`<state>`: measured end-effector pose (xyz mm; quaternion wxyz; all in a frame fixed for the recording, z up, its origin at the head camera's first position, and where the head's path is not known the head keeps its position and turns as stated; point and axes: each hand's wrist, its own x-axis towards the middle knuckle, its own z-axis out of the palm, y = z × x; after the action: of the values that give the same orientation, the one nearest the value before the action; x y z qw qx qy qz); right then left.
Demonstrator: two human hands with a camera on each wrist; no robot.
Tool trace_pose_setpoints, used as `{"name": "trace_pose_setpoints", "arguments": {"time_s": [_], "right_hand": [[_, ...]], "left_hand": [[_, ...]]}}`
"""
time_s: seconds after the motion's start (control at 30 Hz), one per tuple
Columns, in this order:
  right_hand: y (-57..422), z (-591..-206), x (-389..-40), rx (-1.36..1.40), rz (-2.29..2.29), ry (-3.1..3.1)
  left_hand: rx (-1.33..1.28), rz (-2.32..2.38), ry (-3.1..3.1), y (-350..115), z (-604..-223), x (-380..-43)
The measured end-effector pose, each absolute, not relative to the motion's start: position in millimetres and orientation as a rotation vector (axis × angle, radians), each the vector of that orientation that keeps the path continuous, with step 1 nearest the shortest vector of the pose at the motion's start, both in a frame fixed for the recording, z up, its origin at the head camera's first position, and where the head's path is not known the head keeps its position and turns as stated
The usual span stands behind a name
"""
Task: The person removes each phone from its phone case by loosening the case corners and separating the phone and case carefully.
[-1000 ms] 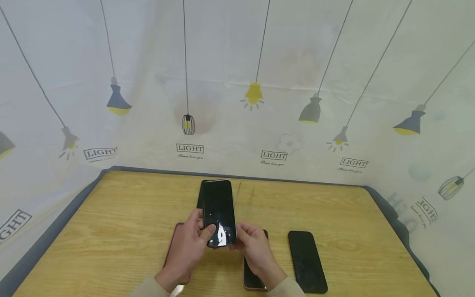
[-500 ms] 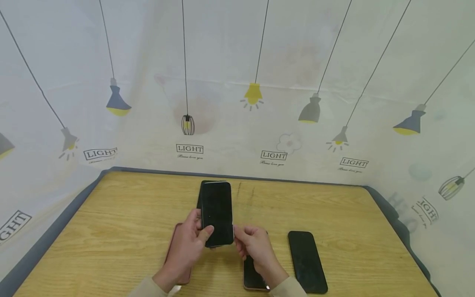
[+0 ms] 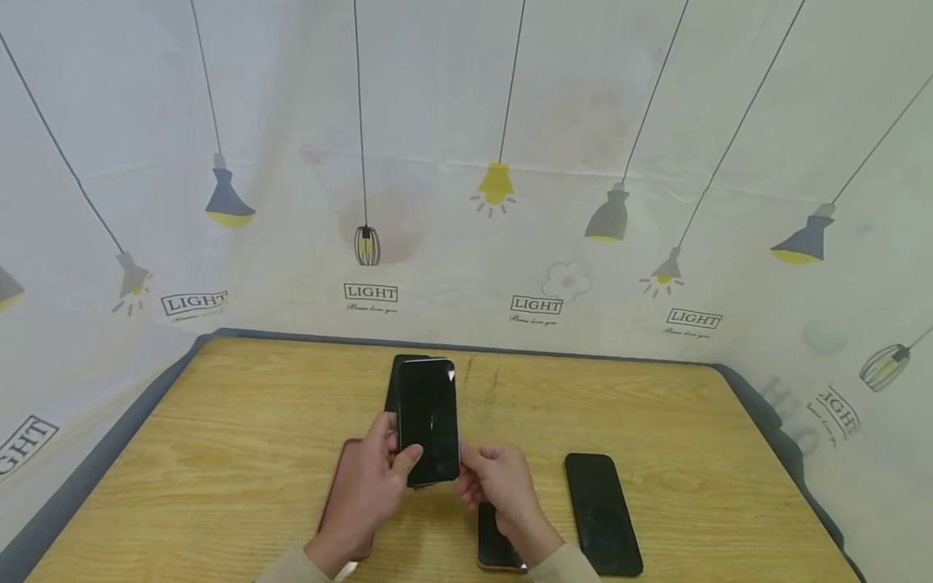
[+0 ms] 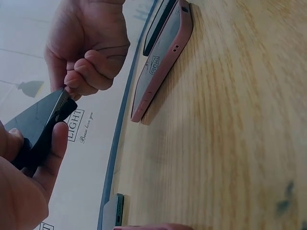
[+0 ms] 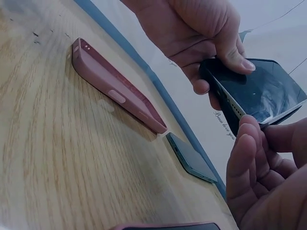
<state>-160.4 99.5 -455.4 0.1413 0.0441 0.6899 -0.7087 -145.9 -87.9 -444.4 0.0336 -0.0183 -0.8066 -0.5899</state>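
Left hand gripped the black phone above the table; right hand pinched a corner of its case (partly off, apparently). Sudden release risked jerking the phone loose.

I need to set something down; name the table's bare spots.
Bare: the table from its left edge to the pink case; right of the rightmost phone; behind that phone to the back edge. Crowded: the middle, with the rear phone, held phone, left hand, and near phone under the right hand.
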Motion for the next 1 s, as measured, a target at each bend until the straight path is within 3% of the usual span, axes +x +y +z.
{"name": "trace_pose_setpoints", "arguments": {"time_s": [0.33,1.0], "right_hand": [[93,-453,-156,0.002,-1.945,2.15],[105,-447,-158,-0.371,-1.782,2.253]], "left_hand": [[0.11,-1.683,-2.539,-88,-444,-145],[0.002,-1.565,-2.597,-90,-449,-150]]}}
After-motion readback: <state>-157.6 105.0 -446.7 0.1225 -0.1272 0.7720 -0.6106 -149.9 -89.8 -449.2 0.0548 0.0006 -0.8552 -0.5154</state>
